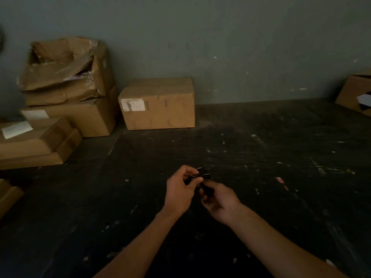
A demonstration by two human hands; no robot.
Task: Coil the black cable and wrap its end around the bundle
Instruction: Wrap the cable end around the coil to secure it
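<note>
The black cable is a small dark bundle held between both hands above the dark surface. My left hand pinches its upper part with thumb and fingers. My right hand grips the lower part from the right, fingers curled around it. Most of the cable is hidden by my fingers, and the dim light makes its loops hard to make out.
The dark scuffed table stretches ahead to a grey-green wall. Cardboard boxes are stacked at the back left, one closed box stands beside them, and another box sits at the right edge.
</note>
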